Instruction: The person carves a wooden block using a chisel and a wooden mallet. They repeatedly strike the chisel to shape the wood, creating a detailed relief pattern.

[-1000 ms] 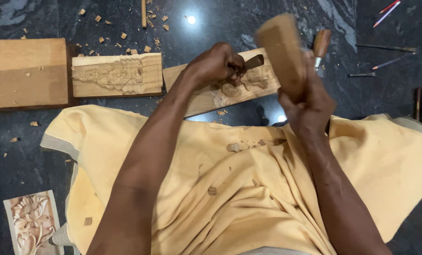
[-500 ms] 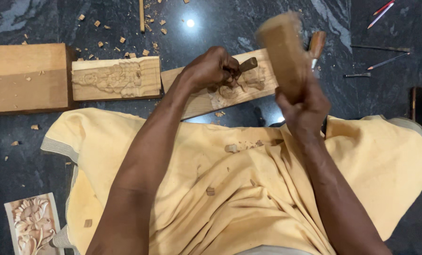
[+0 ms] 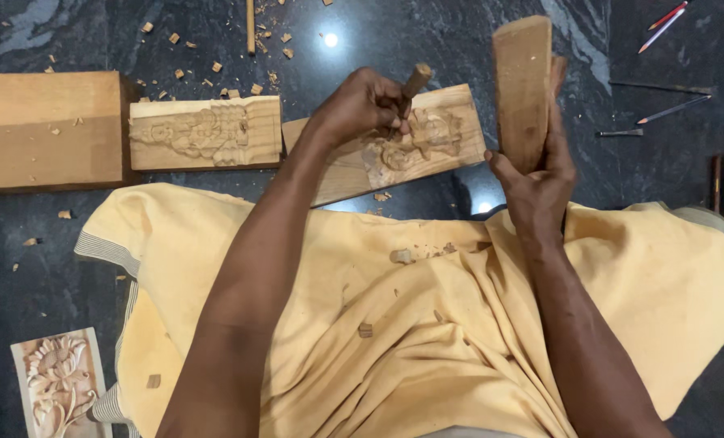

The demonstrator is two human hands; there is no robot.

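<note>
**Chisel on the panel, mallet raised**

Our left hand (image 3: 362,105) has its grip closed around a wooden-handled chisel (image 3: 415,79), whose tip is hidden behind the fingers against the carved panel (image 3: 451,130) lying just beneath that grip on the dark floor (image 3: 427,40). Our right hand (image 3: 540,182) grips a wooden mallet block (image 3: 522,89) upright, just beside the panel's far end. Wood chips (image 3: 401,256) lie on the yellow cloth (image 3: 427,341) below both grips

Head camera looks steeply down, close over the lap.
</note>
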